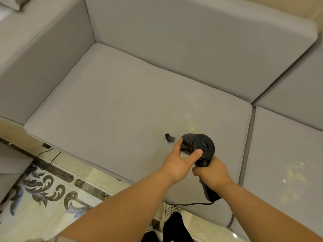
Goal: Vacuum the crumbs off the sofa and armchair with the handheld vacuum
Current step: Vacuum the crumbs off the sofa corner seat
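Grey sofa (122,102): brush nozzle (169,138) sits on the seat cushion, just past the left hand (178,163), whose fingers lie loosely spread, thumb on the rear grille of the black handheld vacuum (199,145). Right hand (212,173) grips its handle, fingers wrapped. Crumbs (194,124) lie beyond the fingertips.

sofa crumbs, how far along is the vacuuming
Early to midway. The left part of the seat cushion looks clean. In hand: the right hand grips the handheld vacuum by its handle, the left hand steadies its body, and the brush nozzle is on the cushion. Left: yellowish crumbs just beyond the nozzle, and a larger scatter on the next cushion.
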`<action>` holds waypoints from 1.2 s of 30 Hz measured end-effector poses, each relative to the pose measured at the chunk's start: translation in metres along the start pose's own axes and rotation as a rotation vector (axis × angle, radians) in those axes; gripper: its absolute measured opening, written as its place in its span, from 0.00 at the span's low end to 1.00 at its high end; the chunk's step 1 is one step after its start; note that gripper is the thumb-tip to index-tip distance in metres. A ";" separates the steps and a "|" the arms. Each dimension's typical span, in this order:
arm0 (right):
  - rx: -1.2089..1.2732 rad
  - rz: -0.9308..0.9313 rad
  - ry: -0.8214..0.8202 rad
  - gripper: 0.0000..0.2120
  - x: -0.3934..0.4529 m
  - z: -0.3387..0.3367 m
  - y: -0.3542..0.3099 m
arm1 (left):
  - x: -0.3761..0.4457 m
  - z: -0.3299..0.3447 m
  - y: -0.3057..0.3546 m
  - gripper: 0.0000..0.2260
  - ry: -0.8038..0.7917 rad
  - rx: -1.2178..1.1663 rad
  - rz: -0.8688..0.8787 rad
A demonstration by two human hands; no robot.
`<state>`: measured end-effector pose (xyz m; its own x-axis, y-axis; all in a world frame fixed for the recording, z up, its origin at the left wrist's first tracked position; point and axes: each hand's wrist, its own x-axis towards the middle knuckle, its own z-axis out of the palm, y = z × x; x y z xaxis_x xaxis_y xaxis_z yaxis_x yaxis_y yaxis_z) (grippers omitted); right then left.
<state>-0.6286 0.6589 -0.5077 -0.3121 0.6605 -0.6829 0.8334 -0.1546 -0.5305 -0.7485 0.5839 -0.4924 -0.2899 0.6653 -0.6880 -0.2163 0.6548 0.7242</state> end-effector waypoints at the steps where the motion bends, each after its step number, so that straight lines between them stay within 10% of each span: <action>1: 0.003 -0.004 -0.001 0.12 0.000 0.000 0.000 | 0.000 0.000 0.001 0.38 0.003 -0.002 0.004; 36: 0.130 -0.006 0.071 0.14 0.081 -0.036 -0.033 | 0.082 0.011 0.054 0.36 0.012 -0.024 0.064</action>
<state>-0.6651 0.7442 -0.5277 -0.2802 0.7111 -0.6448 0.7641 -0.2413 -0.5982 -0.7735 0.6778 -0.5105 -0.3152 0.7006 -0.6401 -0.2196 0.6024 0.7674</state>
